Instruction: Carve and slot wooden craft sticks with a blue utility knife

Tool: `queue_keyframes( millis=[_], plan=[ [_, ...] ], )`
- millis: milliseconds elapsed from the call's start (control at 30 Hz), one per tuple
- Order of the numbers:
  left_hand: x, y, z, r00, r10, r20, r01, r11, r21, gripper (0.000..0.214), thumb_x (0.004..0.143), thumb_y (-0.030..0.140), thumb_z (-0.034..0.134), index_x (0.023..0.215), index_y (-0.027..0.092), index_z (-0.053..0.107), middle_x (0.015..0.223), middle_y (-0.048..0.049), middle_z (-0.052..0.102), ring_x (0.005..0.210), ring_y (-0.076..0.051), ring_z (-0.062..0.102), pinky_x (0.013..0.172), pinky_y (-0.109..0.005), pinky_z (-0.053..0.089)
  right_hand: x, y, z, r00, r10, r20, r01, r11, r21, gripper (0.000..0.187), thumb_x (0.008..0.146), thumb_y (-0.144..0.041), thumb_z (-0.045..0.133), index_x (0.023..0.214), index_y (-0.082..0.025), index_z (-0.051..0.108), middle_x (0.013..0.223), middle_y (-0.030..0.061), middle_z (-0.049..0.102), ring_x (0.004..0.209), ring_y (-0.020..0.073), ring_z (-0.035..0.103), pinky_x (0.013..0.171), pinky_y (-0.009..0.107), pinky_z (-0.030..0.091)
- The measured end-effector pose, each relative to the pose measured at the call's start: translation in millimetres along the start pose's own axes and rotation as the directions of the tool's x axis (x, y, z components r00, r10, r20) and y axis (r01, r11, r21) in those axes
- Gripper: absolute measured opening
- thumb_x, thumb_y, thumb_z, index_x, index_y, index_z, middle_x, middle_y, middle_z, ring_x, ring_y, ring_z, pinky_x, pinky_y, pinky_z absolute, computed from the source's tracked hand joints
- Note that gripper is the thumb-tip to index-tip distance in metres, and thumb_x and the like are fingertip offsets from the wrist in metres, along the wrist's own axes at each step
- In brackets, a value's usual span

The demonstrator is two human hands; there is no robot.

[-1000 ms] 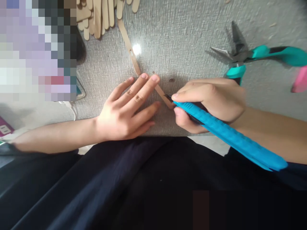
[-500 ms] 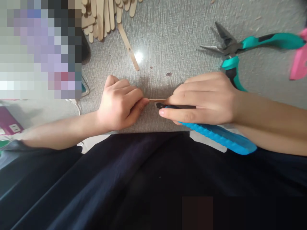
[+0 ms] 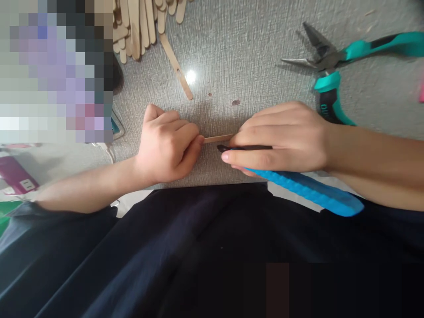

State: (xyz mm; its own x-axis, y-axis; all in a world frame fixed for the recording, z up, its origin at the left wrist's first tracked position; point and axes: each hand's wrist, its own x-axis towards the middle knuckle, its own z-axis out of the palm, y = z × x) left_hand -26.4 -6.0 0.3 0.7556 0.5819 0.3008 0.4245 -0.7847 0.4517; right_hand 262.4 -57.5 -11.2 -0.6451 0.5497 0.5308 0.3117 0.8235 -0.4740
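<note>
My left hand is closed, pinching one end of a wooden popsicle stick between thumb and fingers. The stick spans the gap between my hands just above the table's near edge, its right end covered by the fingers of my right hand. That hand is also closed around a blue utility knife with a ribbed edge. The knife's black tip pokes out beside the index finger, just below the stick; I cannot make out a blade.
A pile of popsicle sticks lies at the far left, with a single holed stick in front of it. Teal-handled pliers lie spread at the right. A white cable and a purple box are at the left.
The stick has turned a little, showing more of its flat face and tilting up toward the right. Both hands keep their grips. The view has shifted slightly.
</note>
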Motion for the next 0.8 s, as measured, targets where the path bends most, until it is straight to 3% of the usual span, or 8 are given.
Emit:
queue_keyframes(
  millis=[133,267,433,500,600,800],
  plan=[
    [0.5,4.9,-5.0,0.994,-0.088,0.062,0.090,0.995,-0.031,0.027,0.107,0.029,0.055,0.081,0.023,0.058,0.062,0.0029,0.057,0.063,-0.017,0.048,0.081,-0.047,0.035,-2.3,-3.8,3.7,0.993,0.086,0.075,-0.086,0.996,-0.004,0.020,0.120,-0.039,0.060,0.130,-0.030,0.075,0.093,-0.0004,0.077,0.084,0.0194,0.075,0.072,0.036,0.059],
    [-0.6,7.4,-9.7,0.974,-0.178,0.143,0.185,0.982,-0.037,0.022,0.109,0.032,0.055,0.095,0.024,0.071,0.068,0.0017,0.065,0.065,-0.019,0.059,0.088,-0.051,0.043,1.7,-10.2,-0.5,0.989,0.095,0.112,-0.098,0.995,0.021,0.027,0.121,-0.043,0.057,0.136,-0.026,0.072,0.100,0.0037,0.079,0.089,0.0216,0.075,0.075,0.038,0.061],
    [-1.4,8.3,-9.7,0.968,-0.196,0.157,0.202,0.979,-0.022,0.022,0.110,0.033,0.056,0.096,0.025,0.071,0.067,0.0012,0.065,0.068,-0.021,0.063,0.088,-0.052,0.045,4.5,-7.4,11.2,0.993,0.120,0.008,-0.120,0.992,0.039,0.021,0.121,-0.029,0.056,0.117,-0.028,0.076,0.088,-0.0011,0.076,0.077,0.0173,0.070,0.068,0.034,0.054],
    [-1.7,8.6,-8.7,0.973,-0.186,0.138,0.191,0.981,-0.023,0.022,0.110,0.032,0.056,0.095,0.025,0.071,0.066,0.0012,0.064,0.068,-0.021,0.063,0.087,-0.052,0.044,6.3,-5.8,14.0,0.996,0.089,-0.007,-0.089,0.996,0.022,0.021,0.119,-0.024,0.058,0.119,-0.028,0.078,0.090,-0.0008,0.077,0.078,0.0177,0.070,0.068,0.033,0.055],
    [-2.1,9.3,-7.6,0.976,-0.181,0.124,0.185,0.982,-0.024,0.022,0.109,0.030,0.057,0.094,0.025,0.072,0.067,0.0010,0.064,0.069,-0.021,0.063,0.087,-0.052,0.043,11.5,-4.8,11.3,0.999,0.034,-0.002,-0.034,0.999,0.008,0.019,0.116,-0.020,0.063,0.120,-0.028,0.080,0.093,0.0003,0.079,0.079,0.0186,0.071,0.068,0.033,0.056],
    [-2.8,10.2,-6.6,0.981,-0.171,0.086,0.175,0.984,-0.031,0.022,0.109,0.028,0.058,0.092,0.024,0.072,0.066,0.0011,0.063,0.068,-0.020,0.061,0.085,-0.051,0.041,22.9,-4.9,-1.8,0.993,0.067,0.094,-0.070,0.997,0.031,0.013,0.115,-0.021,0.071,0.113,-0.024,0.083,0.092,0.0018,0.082,0.077,0.0185,0.072,0.068,0.032,0.059]
  ],
)
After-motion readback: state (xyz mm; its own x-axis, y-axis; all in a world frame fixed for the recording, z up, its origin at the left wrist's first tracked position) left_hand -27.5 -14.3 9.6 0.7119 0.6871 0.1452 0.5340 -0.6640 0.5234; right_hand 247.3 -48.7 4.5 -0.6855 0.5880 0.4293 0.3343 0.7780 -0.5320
